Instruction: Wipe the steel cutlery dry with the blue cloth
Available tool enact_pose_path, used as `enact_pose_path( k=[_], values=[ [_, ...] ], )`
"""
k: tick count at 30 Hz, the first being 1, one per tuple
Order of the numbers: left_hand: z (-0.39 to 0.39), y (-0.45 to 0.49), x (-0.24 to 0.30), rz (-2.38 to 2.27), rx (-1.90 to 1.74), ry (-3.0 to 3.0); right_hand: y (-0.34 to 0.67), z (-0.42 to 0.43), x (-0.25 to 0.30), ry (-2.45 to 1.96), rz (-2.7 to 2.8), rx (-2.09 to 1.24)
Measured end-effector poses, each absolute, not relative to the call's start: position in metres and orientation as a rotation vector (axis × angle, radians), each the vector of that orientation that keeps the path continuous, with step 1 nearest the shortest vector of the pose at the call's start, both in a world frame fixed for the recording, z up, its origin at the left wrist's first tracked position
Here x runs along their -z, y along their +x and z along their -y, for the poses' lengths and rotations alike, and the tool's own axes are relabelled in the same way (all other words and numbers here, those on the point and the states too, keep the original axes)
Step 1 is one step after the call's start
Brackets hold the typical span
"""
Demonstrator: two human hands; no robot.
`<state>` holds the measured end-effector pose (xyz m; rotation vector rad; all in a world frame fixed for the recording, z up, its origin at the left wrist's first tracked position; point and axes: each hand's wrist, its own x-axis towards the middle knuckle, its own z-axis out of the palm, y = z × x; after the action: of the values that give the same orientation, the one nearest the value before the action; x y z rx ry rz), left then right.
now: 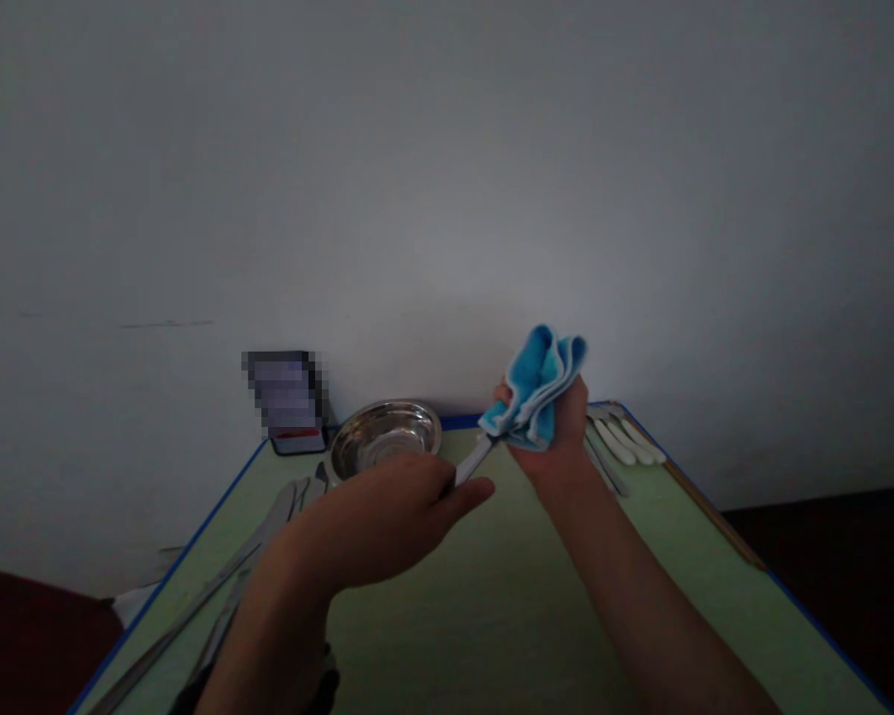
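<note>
My left hand [402, 511] is closed round one end of a flat metal utensil [475, 461]. The utensil slants up to the right, and its far end disappears into a blue cloth [536, 372] with white edging. What kind of utensil it is stays hidden. Folded and bunched, the cloth sits in my right hand [566, 422], whose fingers wrap it from behind, above the far part of the table. Just behind my left hand stands a shiny steel bowl [383, 437], partly covered by that hand.
Several long metal utensils [230, 566] lie along the left side of the green table [462, 616]. White-handled cutlery [622, 442] lies at the back right. A phone [290, 402] leans near the wall [447, 199], left of the bowl. Blue trim lines the table edge.
</note>
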<state>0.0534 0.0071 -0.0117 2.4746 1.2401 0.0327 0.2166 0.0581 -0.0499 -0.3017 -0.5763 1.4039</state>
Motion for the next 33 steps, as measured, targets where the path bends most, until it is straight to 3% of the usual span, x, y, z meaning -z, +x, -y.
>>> enact_pose_path(
  k=[6,14,22,27,33],
  values=[
    [-0.013,0.052,0.018,-1.271,-0.060,2.481,0.198,-0.067,0.066,-0.325,0.536,-1.455],
    [-0.008,0.036,0.007,-1.225,0.000,2.249,0.236,-0.065,0.044,-0.308,0.296,-1.424],
    [-0.019,0.061,0.010,-1.321,-0.534,2.579,0.230,-0.060,0.038,-0.322,0.317,-1.412],
    [-0.020,0.064,0.015,-1.135,-0.759,2.575,0.237,-0.061,0.038,-0.227,0.377,-1.365],
    [-0.016,0.072,0.021,-0.869,-1.662,2.172,0.231,-0.058,0.036,-0.185,0.346,-1.375]
  ],
)
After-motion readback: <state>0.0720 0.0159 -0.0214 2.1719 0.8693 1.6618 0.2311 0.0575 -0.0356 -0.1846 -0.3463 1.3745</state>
